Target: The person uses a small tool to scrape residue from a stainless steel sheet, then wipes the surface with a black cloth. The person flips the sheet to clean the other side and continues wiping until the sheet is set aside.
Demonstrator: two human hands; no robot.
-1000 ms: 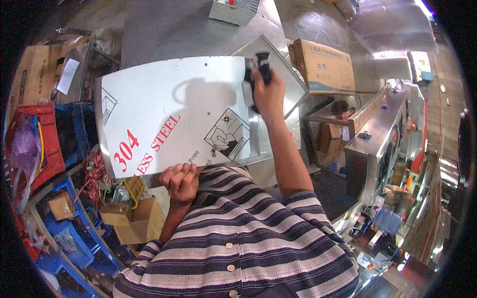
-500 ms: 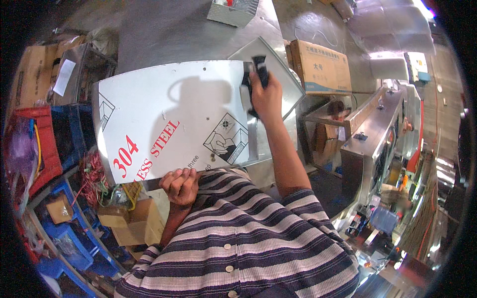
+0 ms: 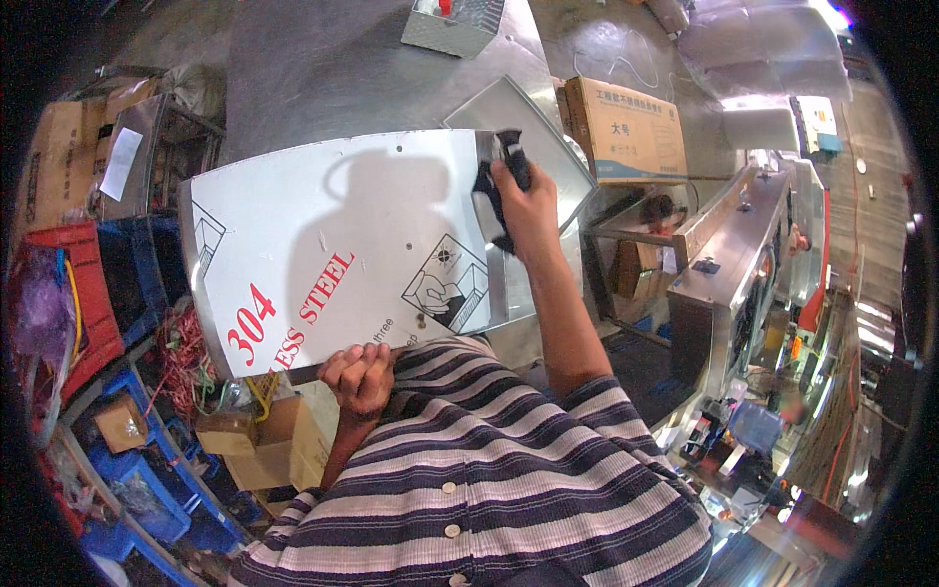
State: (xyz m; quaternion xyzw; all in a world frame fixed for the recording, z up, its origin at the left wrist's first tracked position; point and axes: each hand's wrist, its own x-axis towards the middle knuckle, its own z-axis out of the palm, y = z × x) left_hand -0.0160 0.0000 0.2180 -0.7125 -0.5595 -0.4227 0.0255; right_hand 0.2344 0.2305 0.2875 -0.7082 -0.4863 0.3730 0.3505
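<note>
Sliding a gripped black item [image 3: 487,191] slightly nearer along the panel's [image 3: 337,245] right edge with the right hand [image 3: 529,207], onto another stretch. Holding the near edge, beside the shirt [image 3: 465,445], in the curled left hand [image 3: 359,380].

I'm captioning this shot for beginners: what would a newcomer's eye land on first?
Probably the big white panel with red print, in the middle, the left hand curled on its near edge. Next, the black item in the right hand, at the panel's right end. The red bin stands out at far left.
</note>
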